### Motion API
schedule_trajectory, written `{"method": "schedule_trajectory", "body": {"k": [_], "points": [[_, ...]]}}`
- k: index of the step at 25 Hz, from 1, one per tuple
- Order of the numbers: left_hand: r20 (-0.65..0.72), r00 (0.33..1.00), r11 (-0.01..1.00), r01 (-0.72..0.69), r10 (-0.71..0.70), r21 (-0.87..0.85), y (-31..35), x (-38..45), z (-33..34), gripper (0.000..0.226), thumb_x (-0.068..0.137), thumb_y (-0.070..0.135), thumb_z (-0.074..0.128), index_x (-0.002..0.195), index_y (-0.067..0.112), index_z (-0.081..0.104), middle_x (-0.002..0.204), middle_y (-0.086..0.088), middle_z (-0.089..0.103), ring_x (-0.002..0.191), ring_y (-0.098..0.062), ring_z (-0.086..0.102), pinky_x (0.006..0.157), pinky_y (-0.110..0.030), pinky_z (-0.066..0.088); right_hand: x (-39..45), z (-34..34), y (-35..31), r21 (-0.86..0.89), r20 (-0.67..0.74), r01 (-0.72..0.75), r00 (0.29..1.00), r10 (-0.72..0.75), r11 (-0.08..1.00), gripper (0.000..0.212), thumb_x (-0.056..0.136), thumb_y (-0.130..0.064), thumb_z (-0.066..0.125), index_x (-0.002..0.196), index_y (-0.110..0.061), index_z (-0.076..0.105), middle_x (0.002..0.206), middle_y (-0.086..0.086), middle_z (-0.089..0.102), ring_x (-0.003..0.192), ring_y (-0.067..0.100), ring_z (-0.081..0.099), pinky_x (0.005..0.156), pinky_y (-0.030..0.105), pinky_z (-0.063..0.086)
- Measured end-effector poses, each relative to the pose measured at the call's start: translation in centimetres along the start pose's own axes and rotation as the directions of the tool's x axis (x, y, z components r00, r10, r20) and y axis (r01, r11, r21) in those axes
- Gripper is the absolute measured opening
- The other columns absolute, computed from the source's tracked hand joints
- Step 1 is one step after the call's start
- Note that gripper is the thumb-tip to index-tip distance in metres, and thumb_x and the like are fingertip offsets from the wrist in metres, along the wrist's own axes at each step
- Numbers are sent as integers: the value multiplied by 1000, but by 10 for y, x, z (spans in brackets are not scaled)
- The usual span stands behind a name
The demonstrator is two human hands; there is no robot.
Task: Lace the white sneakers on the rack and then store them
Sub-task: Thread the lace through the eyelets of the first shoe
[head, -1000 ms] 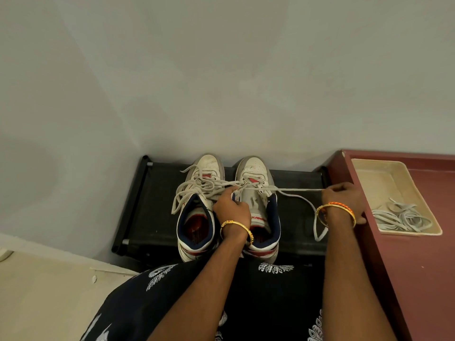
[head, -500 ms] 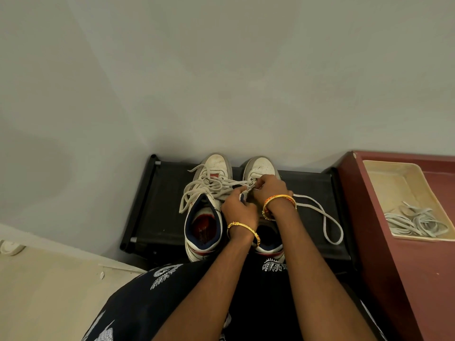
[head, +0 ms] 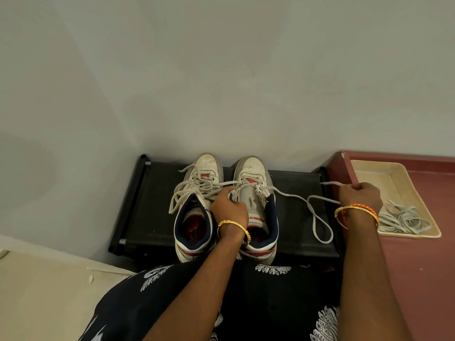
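Note:
Two white high-top sneakers stand side by side on a black rack point(head: 152, 212), toes toward the wall. The left sneaker point(head: 197, 207) carries loose, tangled laces. My left hand point(head: 230, 207) grips the inner collar of the right sneaker point(head: 256, 193) beside its tongue. My right hand point(head: 359, 194) is out to the right over the rack's end and pinches the white shoelace point(head: 293, 195), which runs from the right sneaker's eyelets. A slack loop of the lace lies on the rack.
A cream tray point(head: 369, 173) holding several spare white laces point(head: 403, 219) sits on a dark red surface point(head: 423, 279) at the right. A grey wall rises just behind the rack. My patterned dark clothing fills the bottom; pale floor at bottom left.
My right hand has pulled away from the right sneaker's eyelets out to the right, drawing the lace with it. My left hand has stayed on the sneaker.

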State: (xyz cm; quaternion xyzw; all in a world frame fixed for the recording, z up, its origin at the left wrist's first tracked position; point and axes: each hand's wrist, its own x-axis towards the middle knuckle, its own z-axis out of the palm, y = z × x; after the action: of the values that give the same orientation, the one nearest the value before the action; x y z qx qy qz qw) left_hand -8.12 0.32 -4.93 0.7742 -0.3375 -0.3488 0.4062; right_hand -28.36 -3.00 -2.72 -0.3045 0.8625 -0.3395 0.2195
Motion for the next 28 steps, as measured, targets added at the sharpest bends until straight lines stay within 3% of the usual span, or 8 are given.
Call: {"method": "schedule_trajectory", "body": {"k": [4, 6, 10, 13, 18, 23, 25, 28], "points": [[71, 995, 991, -75, 67, 114, 2, 3, 0, 40, 82, -3, 54, 119, 11, 61, 115, -9, 65, 103, -24, 60, 86, -27, 48, -10, 16, 3, 12, 31, 29, 999, -30, 999, 22, 85, -23, 60, 101, -10, 68, 101, 13, 64, 102, 33, 57, 95, 49, 44], [103, 984, 965, -166, 147, 206, 4, 8, 1, 39, 84, 4, 54, 122, 13, 59, 119, -7, 63, 108, -24, 59, 92, -34, 49, -22, 32, -13, -6, 93, 102, 991, -101, 995, 33, 82, -32, 60, 109, -15, 66, 114, 11, 62, 112, 33, 52, 99, 53, 38], [225, 914, 843, -400, 338, 360, 11, 21, 1, 37, 86, 10, 53, 122, 14, 60, 118, -7, 63, 109, -25, 58, 93, -37, 46, -62, 62, -40, -317, 498, 384, 845, -193, 867, 47, 82, -45, 59, 120, -18, 60, 134, 10, 45, 128, 33, 37, 108, 50, 28], [284, 872, 773, -486, 398, 408, 17, 29, 1, 36, 88, 7, 51, 121, 15, 62, 119, -7, 64, 110, -24, 57, 94, -35, 44, -84, 83, -42, -403, 560, 464, 807, -189, 789, 40, 92, -36, 52, 124, -11, 54, 129, 13, 51, 121, 31, 48, 101, 45, 40], [432, 796, 640, -601, 424, 479, 21, 34, 6, 29, 90, 10, 52, 116, 17, 65, 112, -9, 67, 104, -27, 61, 87, -35, 48, -68, 91, -44, -386, 493, 352, 860, -132, 853, 33, 91, -29, 56, 118, -9, 60, 114, 13, 63, 104, 30, 60, 79, 34, 47], [431, 824, 529, -566, 367, 632, 28, 42, 6, 34, 90, 5, 48, 114, 22, 65, 108, -6, 67, 101, -27, 61, 76, -31, 44, -29, 77, -32, -135, 589, -21, 802, 98, 991, 11, 80, -13, 70, 72, -7, 67, 90, 14, 69, 79, 24, 61, 70, 31, 50], [438, 812, 469, -581, 385, 665, 34, 41, 10, 36, 89, 1, 45, 111, 20, 66, 106, -6, 66, 100, -27, 60, 74, -31, 39, -24, 75, -33, -107, 621, -104, 770, 148, 989, 6, 79, -5, 71, 76, -2, 68, 88, 14, 69, 78, 23, 62, 76, 35, 52], [459, 794, 413, -602, 399, 683, 39, 42, 18, 37, 89, 1, 46, 114, 19, 64, 112, -7, 64, 109, -28, 55, 85, -35, 40, -30, 70, -40, -67, 656, -146, 739, 154, 987, 10, 81, -1, 68, 89, 4, 69, 73, 7, 63, 66, 15, 57, 59, 27, 45]]}}
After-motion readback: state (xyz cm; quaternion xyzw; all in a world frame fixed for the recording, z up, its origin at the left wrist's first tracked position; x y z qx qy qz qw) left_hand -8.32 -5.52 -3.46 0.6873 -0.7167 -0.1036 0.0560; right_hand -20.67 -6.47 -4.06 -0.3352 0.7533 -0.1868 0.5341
